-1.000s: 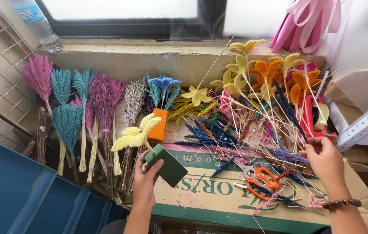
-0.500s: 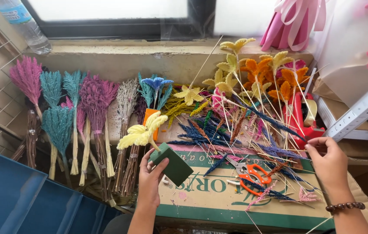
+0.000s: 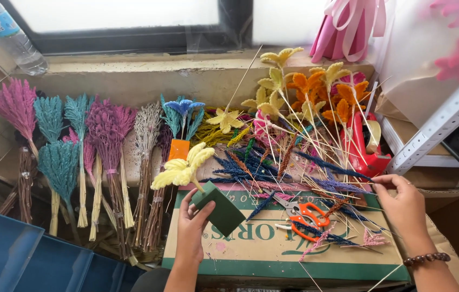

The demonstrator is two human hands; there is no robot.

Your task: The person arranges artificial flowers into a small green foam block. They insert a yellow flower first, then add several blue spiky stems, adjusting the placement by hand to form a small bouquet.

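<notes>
dark green foam block, held tilted over the left part of a cardboard box, with a pale yellow dried flower stuck in its upper corner and leaning up and left. left hand grips the block from below, thumb on the near face, fingers wrapped around the far side. right hand, bead bracelet at the wrist, is at the box's right edge, fingertips pinched on thin stems at the rim of a loose heap of blue and pink dried sprigs; which stem it holds cannot be told. orange-handled scissors lie on the box between the two hands, closed, apart from both. an orange foam block stands behind the green one, bearing blue flowers. yellow and orange flowers on sticks rise at upper right, beside a red tape dispenser. bundles of dyed grass, pink, teal and purple, lie in a row at left. a plastic bottle rests on the window sill.
</notes>
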